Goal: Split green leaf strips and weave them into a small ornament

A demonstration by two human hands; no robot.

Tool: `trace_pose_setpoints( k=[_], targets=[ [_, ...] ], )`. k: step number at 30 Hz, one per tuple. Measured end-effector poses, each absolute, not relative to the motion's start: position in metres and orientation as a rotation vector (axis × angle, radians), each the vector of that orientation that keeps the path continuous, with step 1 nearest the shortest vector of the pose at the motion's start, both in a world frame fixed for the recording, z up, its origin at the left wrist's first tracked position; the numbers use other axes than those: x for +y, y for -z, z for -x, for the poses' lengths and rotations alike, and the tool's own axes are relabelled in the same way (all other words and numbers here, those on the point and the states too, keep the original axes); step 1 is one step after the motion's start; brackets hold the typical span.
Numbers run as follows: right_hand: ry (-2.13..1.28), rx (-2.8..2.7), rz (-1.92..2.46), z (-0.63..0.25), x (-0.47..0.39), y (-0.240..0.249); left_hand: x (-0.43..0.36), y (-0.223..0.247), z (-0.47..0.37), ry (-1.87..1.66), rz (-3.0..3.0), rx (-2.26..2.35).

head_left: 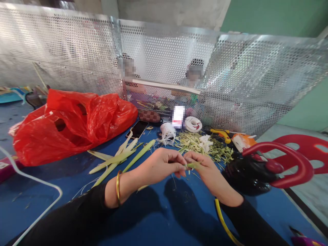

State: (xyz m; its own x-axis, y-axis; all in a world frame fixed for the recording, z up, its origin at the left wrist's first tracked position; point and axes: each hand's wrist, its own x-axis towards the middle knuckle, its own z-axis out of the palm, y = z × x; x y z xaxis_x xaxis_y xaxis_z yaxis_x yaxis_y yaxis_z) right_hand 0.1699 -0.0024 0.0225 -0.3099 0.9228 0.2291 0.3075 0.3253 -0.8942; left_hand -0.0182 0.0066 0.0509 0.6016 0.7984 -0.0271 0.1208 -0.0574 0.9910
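A small pale-green plant piece (191, 165) is pinched between the fingertips of the bare left hand (157, 166) and bare right hand (205, 169), above the blue tabletop (169, 218). Handling appears partly complete: long pale-green leaf strips (139, 155) lie left, and a heap of small yellow-green pieces (217, 150) lies at far right.

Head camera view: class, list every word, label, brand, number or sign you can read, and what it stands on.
No text is readable.
Lit screen: pixelated.
White spool: dark red mark, too blurred.
Orange-and-white packet: too blurred.
Purple item, left edge: pale patch, too small.
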Motion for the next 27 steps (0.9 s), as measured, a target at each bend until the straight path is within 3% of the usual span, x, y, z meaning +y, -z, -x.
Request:
trace_pose_setpoints(
  k=[4, 13, 20, 27],
  targets=[
    [-0.894, -1.796, 1.091, -0.160, -0.008, -0.017, 0.009, -0.049, 0.018, -0.831, -1.534, 0.892],
    [-0.133, -1.964, 0.967, -0.146, -0.034, -0.018, 0.009, -0.047, 0.014, -0.840, -1.348, 0.994],
    [-0.363, -1.930, 0.892, -0.145, -0.032, -0.014, 0.004, -0.038, 0.008, -0.859, -1.300, 0.956],
    [-0.296, -2.022, 0.889, -0.142, -0.031, -0.009, 0.004, -0.023, 0.005, -0.922, -1.469, 1.048]
  ],
)
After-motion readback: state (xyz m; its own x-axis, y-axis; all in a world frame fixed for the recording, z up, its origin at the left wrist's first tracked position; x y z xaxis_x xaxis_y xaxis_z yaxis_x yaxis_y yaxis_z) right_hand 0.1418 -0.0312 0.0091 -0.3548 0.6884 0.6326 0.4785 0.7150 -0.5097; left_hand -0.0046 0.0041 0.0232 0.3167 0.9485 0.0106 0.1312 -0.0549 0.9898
